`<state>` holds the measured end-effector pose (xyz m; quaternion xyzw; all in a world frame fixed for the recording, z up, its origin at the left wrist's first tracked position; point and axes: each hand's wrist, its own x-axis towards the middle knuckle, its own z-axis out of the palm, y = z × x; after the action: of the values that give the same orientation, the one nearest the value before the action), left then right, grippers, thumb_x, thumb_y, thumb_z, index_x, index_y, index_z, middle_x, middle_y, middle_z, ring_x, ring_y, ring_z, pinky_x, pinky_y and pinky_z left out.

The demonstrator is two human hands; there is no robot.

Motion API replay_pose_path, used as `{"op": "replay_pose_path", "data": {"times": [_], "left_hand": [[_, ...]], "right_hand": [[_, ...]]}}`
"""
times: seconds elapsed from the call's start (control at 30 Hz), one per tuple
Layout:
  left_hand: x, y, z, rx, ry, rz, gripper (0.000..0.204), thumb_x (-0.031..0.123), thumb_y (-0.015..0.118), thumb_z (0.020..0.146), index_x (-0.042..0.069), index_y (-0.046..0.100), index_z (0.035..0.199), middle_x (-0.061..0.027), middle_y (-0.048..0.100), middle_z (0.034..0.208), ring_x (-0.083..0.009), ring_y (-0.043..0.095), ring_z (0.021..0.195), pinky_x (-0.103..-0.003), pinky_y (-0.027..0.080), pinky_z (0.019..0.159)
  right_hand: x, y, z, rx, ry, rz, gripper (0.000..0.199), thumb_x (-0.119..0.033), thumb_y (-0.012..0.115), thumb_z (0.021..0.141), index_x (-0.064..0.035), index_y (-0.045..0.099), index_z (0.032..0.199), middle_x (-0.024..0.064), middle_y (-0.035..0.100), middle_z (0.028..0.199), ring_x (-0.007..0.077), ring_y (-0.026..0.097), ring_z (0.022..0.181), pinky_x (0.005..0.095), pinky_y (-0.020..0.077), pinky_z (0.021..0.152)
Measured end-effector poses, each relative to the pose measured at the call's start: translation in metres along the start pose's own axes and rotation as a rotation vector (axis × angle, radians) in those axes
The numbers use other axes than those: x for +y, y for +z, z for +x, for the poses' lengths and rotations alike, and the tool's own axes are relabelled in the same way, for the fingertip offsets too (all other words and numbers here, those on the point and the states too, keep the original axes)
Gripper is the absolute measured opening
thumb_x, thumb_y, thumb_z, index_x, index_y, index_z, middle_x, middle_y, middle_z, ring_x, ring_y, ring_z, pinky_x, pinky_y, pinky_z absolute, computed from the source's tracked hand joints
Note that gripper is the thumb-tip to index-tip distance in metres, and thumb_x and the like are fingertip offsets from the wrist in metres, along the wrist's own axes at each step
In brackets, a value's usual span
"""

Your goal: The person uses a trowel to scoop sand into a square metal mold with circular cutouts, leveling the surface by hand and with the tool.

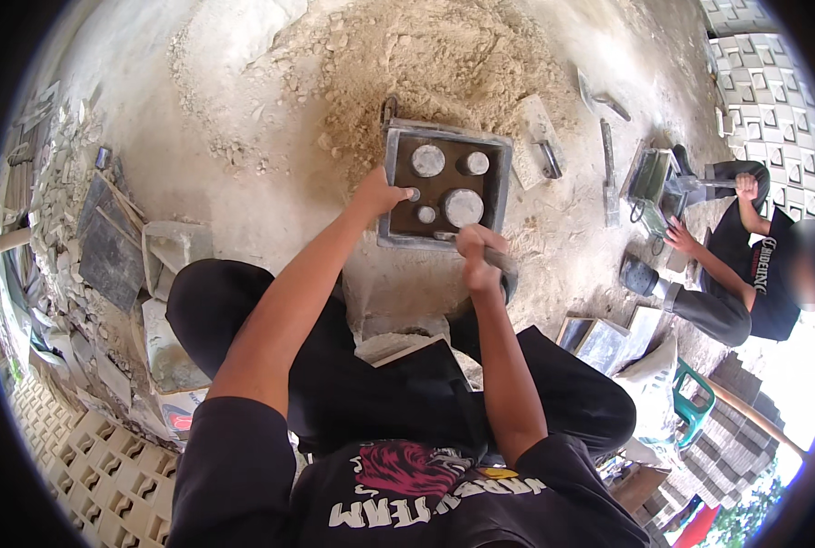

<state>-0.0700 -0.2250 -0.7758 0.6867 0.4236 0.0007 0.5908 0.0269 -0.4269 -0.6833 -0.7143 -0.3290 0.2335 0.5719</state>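
head view: left hand [382, 194] lies open on the square mould [444, 183], right hand [476, 256] grips a tool handle [501, 263].

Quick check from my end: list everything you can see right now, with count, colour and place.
Square mould: one, grey metal frame with dark inside, on the ground in front.
Round plugs: about five, grey, standing inside the mould.
Sand pile: one, tan, beyond the mould.
Trowel: one, grey, right of the mould.
Patterned blocks: many, pale grey, stacked upper right; more lower left.
Slabs and rubble: several, dark grey, left side.
Co-worker: one, dark clothes, crouched at right over a second mould.
Left hand: fingers on the mould's left edge.
Right hand: closed on a dark tool at the mould's near edge.
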Motion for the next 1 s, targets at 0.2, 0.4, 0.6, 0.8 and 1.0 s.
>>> {"op": "replay_pose_path", "data": {"times": [0.2,0.4,0.6,0.8,1.0], "left_hand": [[-0.005,-0.004,0.006,0.007,-0.018,0.023,0.050,0.026,0.082,0.071,0.001,0.064,0.111,-0.0193,0.070,0.105,-0.0320,0.067,0.098,-0.041,0.051,0.085],[0.011,-0.011,0.001,-0.067,-0.095,0.016,0.054,0.026,0.082,0.072,0.002,0.062,0.116,-0.0198,0.068,0.110,-0.0311,0.066,0.103,-0.040,0.050,0.086],[0.010,-0.005,0.007,-0.052,-0.148,0.083,0.055,0.026,0.082,0.073,0.003,0.061,0.118,-0.0199,0.068,0.112,-0.0311,0.065,0.105,-0.039,0.049,0.088],[-0.001,-0.007,-0.007,-0.066,-0.064,0.002,0.052,0.026,0.082,0.073,0.000,0.062,0.114,-0.0200,0.068,0.111,-0.0322,0.065,0.104,-0.039,0.050,0.087],[0.010,-0.014,0.003,-0.013,-0.074,0.096,0.050,0.024,0.081,0.074,0.001,0.064,0.114,-0.0196,0.070,0.106,-0.0322,0.067,0.101,-0.040,0.051,0.086]], "right_hand": [[-0.024,-0.015,0.004,0.004,0.085,0.180,0.038,-0.013,0.052,0.092,-0.0042,0.039,0.057,-0.0027,0.038,0.054,0.0062,0.033,0.052,0.0288,0.0262,0.047],[-0.014,-0.032,0.008,0.151,0.089,0.340,0.042,-0.017,0.045,0.094,-0.0096,0.028,0.056,-0.0027,0.029,0.053,0.0066,0.027,0.051,0.0298,0.0213,0.049],[0.006,-0.038,0.001,0.156,0.087,0.005,0.043,-0.018,0.047,0.096,-0.0065,0.032,0.057,-0.0021,0.032,0.054,0.0087,0.029,0.052,0.0301,0.0222,0.050],[0.013,-0.042,-0.011,0.193,-0.027,0.061,0.040,-0.013,0.049,0.094,-0.0044,0.036,0.057,-0.0020,0.037,0.055,0.0085,0.032,0.052,0.0293,0.0245,0.050],[0.004,-0.041,0.000,0.221,-0.021,0.247,0.040,-0.012,0.048,0.093,-0.0061,0.035,0.056,-0.0017,0.035,0.055,0.0086,0.031,0.052,0.0305,0.0218,0.048]]}}
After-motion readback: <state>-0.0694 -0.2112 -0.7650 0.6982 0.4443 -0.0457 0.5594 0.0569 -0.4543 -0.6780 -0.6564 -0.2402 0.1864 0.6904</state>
